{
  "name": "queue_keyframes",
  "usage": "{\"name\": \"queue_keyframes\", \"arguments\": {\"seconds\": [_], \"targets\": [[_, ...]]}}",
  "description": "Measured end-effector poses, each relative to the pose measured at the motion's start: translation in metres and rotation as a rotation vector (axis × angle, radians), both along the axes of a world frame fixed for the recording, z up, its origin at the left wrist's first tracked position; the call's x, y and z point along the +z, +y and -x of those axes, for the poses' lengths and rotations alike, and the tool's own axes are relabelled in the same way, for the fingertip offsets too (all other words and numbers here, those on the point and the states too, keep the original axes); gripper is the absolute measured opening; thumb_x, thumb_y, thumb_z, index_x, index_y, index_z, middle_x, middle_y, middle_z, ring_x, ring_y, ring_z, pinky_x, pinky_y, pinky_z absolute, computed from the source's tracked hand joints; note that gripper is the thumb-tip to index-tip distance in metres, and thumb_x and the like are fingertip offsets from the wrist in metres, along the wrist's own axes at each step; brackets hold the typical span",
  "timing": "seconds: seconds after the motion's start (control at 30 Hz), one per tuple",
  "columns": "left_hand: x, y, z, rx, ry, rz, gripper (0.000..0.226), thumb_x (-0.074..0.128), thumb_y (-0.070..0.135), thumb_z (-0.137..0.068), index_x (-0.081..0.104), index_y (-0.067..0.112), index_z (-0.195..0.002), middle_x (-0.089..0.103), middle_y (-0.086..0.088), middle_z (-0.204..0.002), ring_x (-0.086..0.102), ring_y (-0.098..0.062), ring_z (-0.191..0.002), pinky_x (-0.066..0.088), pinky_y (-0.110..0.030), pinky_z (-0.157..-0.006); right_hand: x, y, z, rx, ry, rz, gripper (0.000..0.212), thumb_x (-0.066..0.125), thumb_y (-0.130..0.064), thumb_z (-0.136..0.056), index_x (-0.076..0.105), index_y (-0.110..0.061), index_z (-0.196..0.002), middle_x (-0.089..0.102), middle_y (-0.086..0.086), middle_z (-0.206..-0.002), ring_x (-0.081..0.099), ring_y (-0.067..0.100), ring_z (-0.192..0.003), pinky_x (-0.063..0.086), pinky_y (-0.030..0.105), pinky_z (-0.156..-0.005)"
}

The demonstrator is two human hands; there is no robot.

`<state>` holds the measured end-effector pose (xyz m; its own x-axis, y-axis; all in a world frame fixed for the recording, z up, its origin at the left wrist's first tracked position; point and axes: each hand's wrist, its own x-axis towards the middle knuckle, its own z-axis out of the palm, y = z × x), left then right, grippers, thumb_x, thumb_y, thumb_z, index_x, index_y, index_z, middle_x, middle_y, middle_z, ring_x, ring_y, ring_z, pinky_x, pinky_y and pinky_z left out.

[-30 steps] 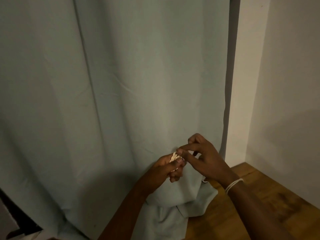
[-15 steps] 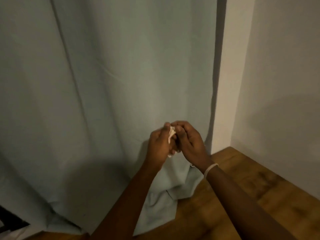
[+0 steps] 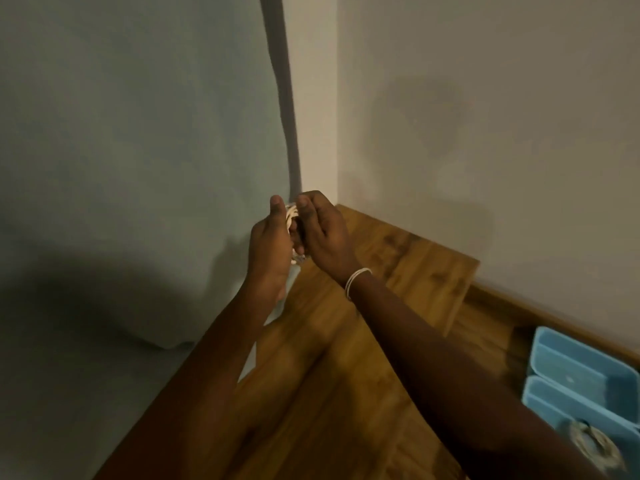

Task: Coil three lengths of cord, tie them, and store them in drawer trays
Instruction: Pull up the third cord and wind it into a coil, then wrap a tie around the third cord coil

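Left hand (image 3: 272, 244) and right hand (image 3: 320, 233) both pinch cord coil (image 3: 292, 213) above bench (image 3: 346, 341), likely tying; blue trays (image 3: 554, 362) right of bench, for storing.

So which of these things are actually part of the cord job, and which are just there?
Part of the job:
- cord bundle, held between left hand and right hand
- blue trays
- coiled cord in the nearest tray

Just there:
- curtain
- wooden top
- wristband

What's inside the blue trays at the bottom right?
The nearest blue tray holds one pale coiled cord bundle, blurred and partly cut by the frame edge. The tray behind it shows only bare blue floor; its right part lies out of frame.
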<state>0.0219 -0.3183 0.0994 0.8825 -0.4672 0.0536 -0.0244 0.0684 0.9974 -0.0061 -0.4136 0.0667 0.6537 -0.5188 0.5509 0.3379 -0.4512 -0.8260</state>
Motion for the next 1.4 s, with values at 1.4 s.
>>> {"name": "queue_keyframes", "arguments": {"seconds": [1.4], "targets": [[-0.089,-0.034,-0.054,0.135,0.307,-0.345,0.052,0.04,0.038,-0.102,0.055,-0.003,-0.128,0.058,-0.028,-0.129,0.057,-0.043,-0.118,0.049,-0.047,-0.098,-0.107,-0.081,0.074,0.168,0.485,-0.506,0.012,0.063,-0.004,-0.092,0.075,-0.003,-0.095,0.071,0.016,-0.084,0.066,0.017,-0.071,0.06,0.031,-0.072]]}}
